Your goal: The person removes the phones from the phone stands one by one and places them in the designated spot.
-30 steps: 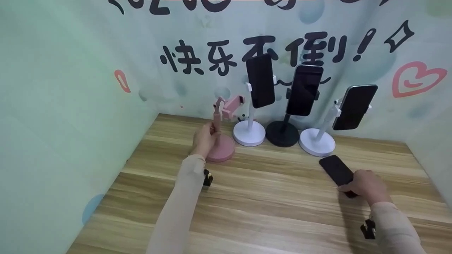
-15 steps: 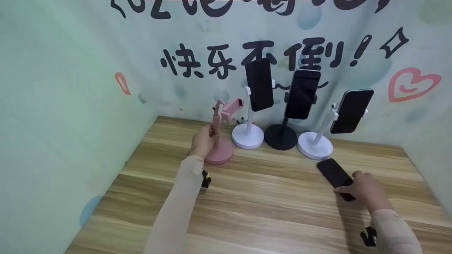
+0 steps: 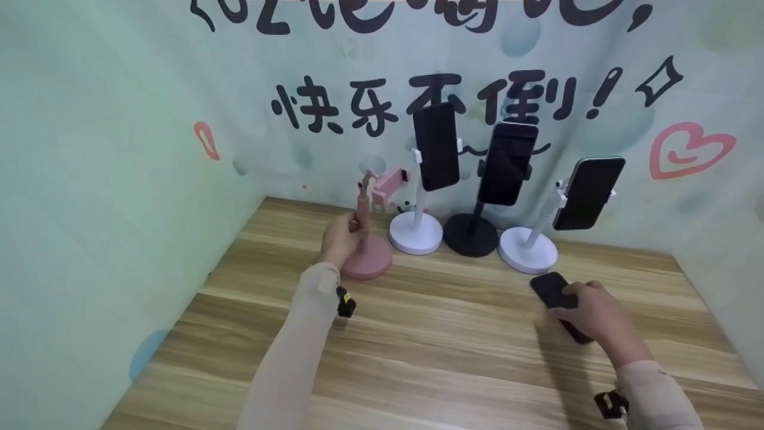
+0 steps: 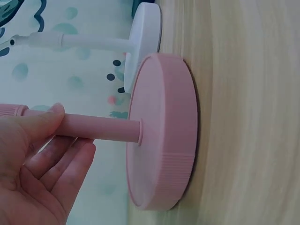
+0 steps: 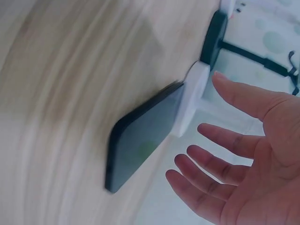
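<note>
Your right hand [image 3: 597,316] is covering the middle of the loose phone [image 3: 546,286] in the head view, but the right wrist view is showing the fingers spread and standing off it, gripping nothing. Your left hand [image 3: 341,240] is pinching the post of the pink stand [image 3: 373,260] between thumb and fingers; in the head view the post is partly hiding the fingertips, and the left wrist view is cutting off the stand's upper part. Each upright phone is hiding some of its own holder, and the top line of lettering on the backdrop [image 3: 334,158] is running out of frame. You are facing four stands, counting the pink one, the left white stand [image 3: 416,235], the black stand [image 3: 471,237] and the right white stand [image 3: 528,252], and four phones: the left phone [image 3: 437,146], middle phone [image 3: 508,164] and right phone [image 3: 590,194] are sitting in clamps, while the loose one is lying on the desk [image 3: 430,346], just in front of the right white base. The bases are standing close together along the desk's back edge; wood is stretching between your forearms, the loose phone is lying inside the right edge, and the front edge is falling outside the view.
</note>
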Demonstrator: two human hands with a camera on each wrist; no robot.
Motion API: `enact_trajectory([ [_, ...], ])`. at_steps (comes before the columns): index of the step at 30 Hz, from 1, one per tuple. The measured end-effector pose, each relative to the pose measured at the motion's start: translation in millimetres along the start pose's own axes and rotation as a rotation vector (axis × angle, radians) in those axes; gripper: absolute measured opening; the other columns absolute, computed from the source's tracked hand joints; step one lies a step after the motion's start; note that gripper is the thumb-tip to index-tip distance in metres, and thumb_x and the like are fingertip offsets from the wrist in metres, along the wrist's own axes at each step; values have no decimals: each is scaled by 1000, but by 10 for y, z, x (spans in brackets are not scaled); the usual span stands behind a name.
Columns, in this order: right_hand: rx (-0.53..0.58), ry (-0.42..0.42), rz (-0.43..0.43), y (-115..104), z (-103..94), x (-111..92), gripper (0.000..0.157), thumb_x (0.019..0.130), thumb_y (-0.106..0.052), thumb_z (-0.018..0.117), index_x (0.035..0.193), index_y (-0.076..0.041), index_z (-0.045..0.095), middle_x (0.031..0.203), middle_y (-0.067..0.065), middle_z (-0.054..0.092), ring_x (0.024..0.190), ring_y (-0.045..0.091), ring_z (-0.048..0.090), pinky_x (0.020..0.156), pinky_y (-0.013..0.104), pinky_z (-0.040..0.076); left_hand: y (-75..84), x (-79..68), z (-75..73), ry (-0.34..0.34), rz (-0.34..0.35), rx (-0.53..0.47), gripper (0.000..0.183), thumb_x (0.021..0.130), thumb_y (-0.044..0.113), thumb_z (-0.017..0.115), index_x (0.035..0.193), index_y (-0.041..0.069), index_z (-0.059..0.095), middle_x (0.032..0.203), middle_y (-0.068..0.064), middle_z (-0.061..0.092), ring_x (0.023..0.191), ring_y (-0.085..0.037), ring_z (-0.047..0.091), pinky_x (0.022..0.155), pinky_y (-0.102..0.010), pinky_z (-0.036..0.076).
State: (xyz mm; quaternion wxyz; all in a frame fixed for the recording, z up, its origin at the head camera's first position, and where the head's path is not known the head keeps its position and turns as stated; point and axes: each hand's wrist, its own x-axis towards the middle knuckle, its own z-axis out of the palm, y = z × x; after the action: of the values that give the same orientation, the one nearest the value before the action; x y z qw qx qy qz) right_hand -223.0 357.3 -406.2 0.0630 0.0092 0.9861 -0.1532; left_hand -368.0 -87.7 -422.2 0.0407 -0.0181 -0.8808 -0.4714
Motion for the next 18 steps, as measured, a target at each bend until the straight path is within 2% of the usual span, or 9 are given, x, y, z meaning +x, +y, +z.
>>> enact_trajectory([
  [4,8,33,-50,-161,0,-7,71,88,-45,72,130,9,56,129,39,47,109,50,55,91,63,48,-52,3,12,-1,6,-130,26,96,13,66,120,2,64,125,-19,68,120,-30,64,101,-42,53],
  [9,6,72,-114,-283,20,-27,68,87,-46,73,127,7,60,124,36,53,104,46,59,86,59,51,-79,-34,43,31,9,-224,31,96,15,66,124,2,65,130,-19,66,124,-30,62,104,-40,52],
  [18,32,43,-148,-427,70,-4,66,89,-45,72,129,5,59,131,35,51,115,50,56,95,63,48,-29,-40,48,76,15,-371,30,97,11,64,124,0,63,132,-21,65,124,-31,62,100,-41,55],
])
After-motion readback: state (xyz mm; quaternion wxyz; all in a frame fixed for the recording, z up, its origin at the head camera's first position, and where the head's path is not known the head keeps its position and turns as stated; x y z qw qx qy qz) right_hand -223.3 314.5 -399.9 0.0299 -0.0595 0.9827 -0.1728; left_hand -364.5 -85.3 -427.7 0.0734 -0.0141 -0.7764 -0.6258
